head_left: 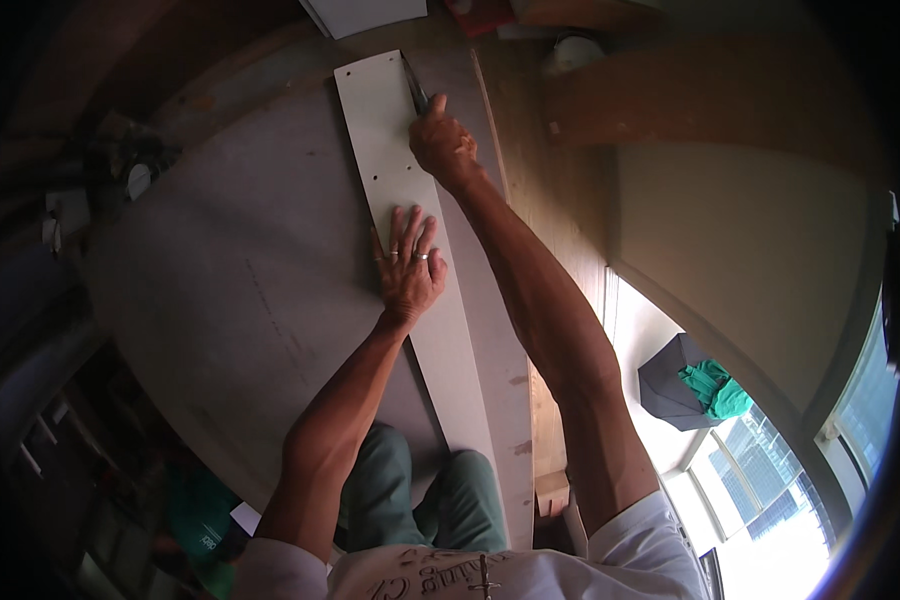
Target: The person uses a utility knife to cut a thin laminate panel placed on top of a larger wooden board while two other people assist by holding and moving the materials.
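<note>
A long, narrow off-white board runs away from me over a wide greyish panel. Small dark holes show near its far end and partway along it. My left hand lies flat on the board around its middle, fingers spread, with rings on them. Farther off, my right hand is wrapped round the handle of a knife with a narrow dark blade. The blade points away from me along the board's right edge, close to the far corner. Whether it touches the edge cannot be made out.
A strip of wood-coloured floor runs along the panel's right side. Beyond it are a pale partition and a dark grey umbrella-like shape with green cloth. A white box-like object stands past the far end.
</note>
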### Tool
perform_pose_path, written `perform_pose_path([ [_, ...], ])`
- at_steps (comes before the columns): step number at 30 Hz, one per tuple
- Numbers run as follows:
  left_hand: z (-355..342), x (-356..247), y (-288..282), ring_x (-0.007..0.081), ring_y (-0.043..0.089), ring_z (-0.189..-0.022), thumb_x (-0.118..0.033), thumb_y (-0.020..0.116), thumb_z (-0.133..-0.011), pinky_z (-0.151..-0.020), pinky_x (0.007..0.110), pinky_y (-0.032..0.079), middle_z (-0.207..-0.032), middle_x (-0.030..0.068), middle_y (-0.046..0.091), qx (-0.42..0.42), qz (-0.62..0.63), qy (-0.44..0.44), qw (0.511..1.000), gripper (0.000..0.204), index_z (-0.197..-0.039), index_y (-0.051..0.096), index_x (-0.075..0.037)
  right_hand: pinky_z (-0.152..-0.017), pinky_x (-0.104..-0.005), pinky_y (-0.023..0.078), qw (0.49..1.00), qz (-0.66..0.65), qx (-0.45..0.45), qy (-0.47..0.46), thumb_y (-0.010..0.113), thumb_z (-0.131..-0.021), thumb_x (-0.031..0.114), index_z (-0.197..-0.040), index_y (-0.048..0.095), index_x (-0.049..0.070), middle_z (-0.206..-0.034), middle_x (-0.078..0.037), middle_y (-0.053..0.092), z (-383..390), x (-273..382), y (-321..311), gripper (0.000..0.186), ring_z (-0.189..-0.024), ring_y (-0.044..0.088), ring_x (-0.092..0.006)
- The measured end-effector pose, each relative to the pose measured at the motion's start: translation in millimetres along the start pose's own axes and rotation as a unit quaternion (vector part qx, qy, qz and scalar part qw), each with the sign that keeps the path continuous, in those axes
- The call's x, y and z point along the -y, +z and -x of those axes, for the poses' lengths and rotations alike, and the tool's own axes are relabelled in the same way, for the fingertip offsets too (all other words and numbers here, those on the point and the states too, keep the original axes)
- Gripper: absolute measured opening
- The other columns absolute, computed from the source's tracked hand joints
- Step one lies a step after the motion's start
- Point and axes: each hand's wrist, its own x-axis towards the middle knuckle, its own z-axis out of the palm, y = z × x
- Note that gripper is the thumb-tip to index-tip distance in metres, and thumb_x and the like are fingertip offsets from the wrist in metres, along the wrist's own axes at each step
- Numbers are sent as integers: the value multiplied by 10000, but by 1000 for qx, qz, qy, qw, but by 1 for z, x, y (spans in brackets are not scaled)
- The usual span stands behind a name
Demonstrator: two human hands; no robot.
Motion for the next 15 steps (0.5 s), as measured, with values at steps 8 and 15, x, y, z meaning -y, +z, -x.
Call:
perform_pose_path([
  [8, 5, 4, -4, 312, 268, -1542, -256, 526, -963, -1214, 638, 173, -1618, 49, 367, 32, -34, -18, 999, 511, -1465, 473, -172, -620, -593, 543, 989, -146, -12, 36, 589, -971, 238, -1129, 413, -1, -829, -313, 669, 204, -52, 50, 336, -734, 667, -520],
  [15, 2, 3, -2, 337, 296, -1529, -240, 515, -963, -1189, 635, 209, -1607, 62, 389, 18, -36, 4, 999, 563, -1513, 408, -186, -685, -595, 524, 970, -235, -59, 23, 576, -955, 194, -1109, 404, 1, -828, -293, 677, 108, -35, -9, 301, -798, 657, -521],
])
